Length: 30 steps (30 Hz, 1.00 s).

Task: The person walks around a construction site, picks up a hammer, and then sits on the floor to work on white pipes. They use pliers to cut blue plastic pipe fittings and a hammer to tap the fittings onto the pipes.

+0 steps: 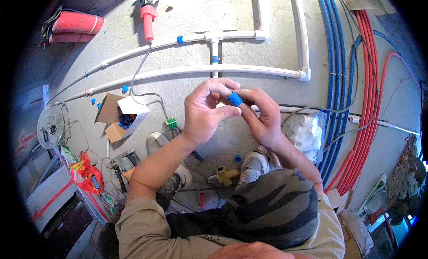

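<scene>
Blue cap (234, 98) pinched between both hands, held above the floor pipes.

Left hand (206, 111) and right hand (264, 118) are together, fingertips of both closed on the cap. Risk, as I judge it: the grip is fingertips only, so a slip drops the cap among the clutter below — the yellow fitting (225, 175) and a loose blue cap (238, 158) lie under it by the shoes, easy to lose it there. Hands also hang over the white pipes (200, 71) just beyond the cap; a jerk could knock them. Hard to make out: what the cap sits on — fingers cover its lower end, can't tell if a pipe stub is inside. Left of the cap, the open cardboard box (117, 118) holds small blue parts, too small to identify. Right of it, the clear bag of white fittings (307, 135) is partly behind the right wrist.
</scene>
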Tool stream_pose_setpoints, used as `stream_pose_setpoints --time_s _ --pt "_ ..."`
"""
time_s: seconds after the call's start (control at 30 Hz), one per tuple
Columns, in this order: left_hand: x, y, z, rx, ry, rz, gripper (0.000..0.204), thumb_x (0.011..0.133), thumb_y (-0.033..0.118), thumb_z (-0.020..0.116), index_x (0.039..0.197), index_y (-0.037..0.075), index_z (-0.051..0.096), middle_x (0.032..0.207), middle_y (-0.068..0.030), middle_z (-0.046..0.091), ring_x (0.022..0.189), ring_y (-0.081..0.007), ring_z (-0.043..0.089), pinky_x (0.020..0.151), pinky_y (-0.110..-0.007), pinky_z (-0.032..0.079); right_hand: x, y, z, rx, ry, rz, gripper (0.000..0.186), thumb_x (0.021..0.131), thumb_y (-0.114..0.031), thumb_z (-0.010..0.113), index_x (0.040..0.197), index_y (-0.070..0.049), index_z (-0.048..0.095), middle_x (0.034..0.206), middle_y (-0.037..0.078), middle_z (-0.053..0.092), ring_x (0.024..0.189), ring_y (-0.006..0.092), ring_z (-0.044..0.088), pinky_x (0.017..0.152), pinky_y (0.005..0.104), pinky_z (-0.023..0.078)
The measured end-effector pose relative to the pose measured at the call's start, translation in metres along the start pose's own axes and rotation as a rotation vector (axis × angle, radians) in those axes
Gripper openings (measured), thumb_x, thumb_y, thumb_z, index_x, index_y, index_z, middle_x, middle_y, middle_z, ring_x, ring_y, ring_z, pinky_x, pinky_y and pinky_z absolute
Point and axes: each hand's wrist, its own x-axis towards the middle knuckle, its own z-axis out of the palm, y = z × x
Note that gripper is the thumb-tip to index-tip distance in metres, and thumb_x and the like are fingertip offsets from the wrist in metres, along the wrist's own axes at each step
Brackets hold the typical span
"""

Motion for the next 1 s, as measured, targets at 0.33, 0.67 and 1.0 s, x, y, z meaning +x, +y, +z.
stream_pose_setpoints --time_s 0.33,0.67,1.0 --pt "-0.001 -0.016 0.019 -0.051 -0.008 -0.100 0.028 0.082 -0.003 0.082 0.099 0.006 0.062 0.112 -0.0024 0.055 0.091 -0.0071 0.055 0.078 -0.023 0.047 -0.002 0.006 -0.023 -0.410 0.084 -0.292 0.022 0.083 0.006 0.071 0.103 -0.001 0.068 0.084 0.014 0.066 0.066 0.0249 0.065 0.059 0.0333 0.051" --pt "0.010 -0.017 0.014 -0.097 -0.077 -0.015 0.019 0.086 -0.002 0.079 0.100 0.007 0.071 0.111 -0.0030 0.056 0.095 -0.0081 0.052 0.077 -0.023 0.044 0.003 0.002 -0.038 -0.329 -0.010 -0.205 0.023 0.080 0.007 0.070 0.101 0.002 0.065 0.082 0.013 0.065 0.065 0.0312 0.064 0.057 0.0389 0.052" --pt "0.015 0.000 0.036 -0.135 0.083 -0.363 0.015 0.096 0.011 0.075 0.095 -0.001 0.065 0.078 -0.0060 0.066 0.065 -0.0097 0.059 0.059 -0.024 0.048 0.020 0.002 -0.057 -0.572 -0.175 -0.348 0.017 0.079 -0.006 0.073 0.093 -0.002 0.063 0.078 0.011 0.062 0.063 0.0281 0.064 0.054 0.0384 0.051"
